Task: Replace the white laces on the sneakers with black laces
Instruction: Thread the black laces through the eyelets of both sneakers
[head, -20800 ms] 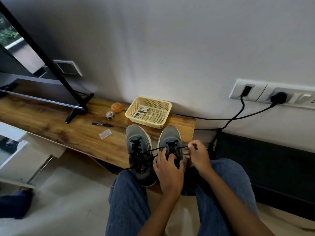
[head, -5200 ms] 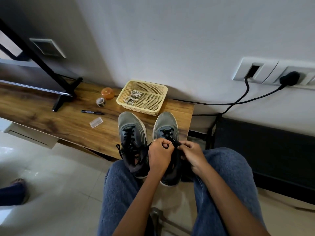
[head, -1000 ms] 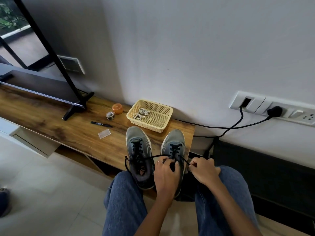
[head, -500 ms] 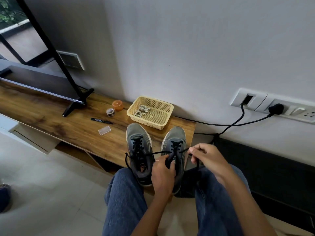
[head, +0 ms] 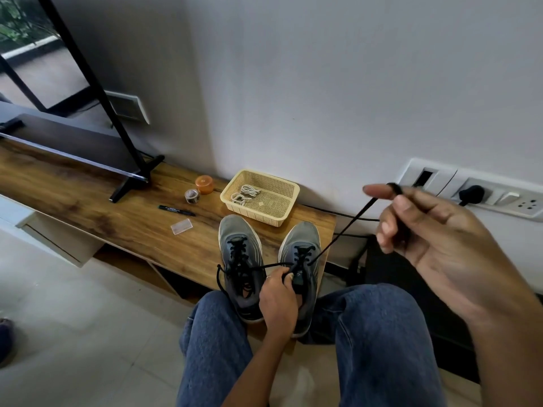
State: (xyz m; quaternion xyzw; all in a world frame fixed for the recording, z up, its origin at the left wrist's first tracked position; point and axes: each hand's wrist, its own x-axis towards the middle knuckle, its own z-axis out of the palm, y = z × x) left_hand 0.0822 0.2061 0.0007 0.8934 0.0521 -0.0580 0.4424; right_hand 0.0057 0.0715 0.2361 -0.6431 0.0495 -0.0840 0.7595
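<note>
Lace pulled taut from the right sneaker (head: pixel 299 259)
Right hand (head: pixel 435 239) pinches black lace (head: pixel 346 227) up high; left hand (head: pixel 279 301) grips the tongue.

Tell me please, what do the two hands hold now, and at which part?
The right hand pinches the black lace near its free end, pulling it taut. The left hand grips the right sneaker at its tongue, on the lace.
</note>
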